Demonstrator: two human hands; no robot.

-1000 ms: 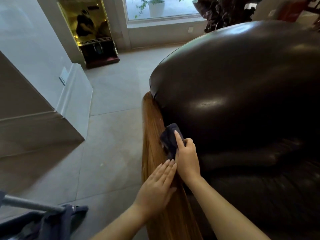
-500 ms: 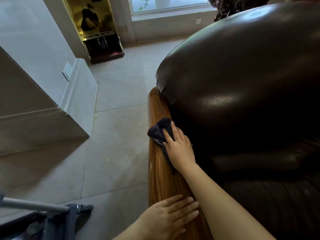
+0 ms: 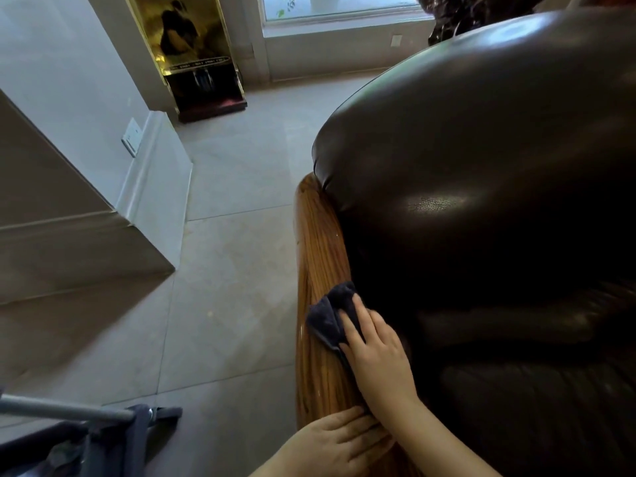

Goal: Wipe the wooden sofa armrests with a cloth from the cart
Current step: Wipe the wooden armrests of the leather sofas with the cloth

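- Pressing cloth (image 3: 328, 315) onto armrest (image 3: 315, 242) with right hand (image 3: 377, 356), fingers straight and together, pinching nothing.
- Resting left hand (image 3: 339, 442) flat on armrest's near end, fingers straight, touching right forearm.
- Cloth midway along armrest, just left of sofa (image 3: 481, 166).
- Near left: cart (image 3: 69, 413).

Grey tiled floor (image 3: 223, 270), white wall (image 3: 69, 80), bright window (image 3: 337, 5).

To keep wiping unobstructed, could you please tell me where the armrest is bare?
Bare wood runs from the cloth to the rounded far end of the armrest, between leather cushion and tiled floor. The near end is crowded: the right hand presses the cloth, the left hand rests behind it.
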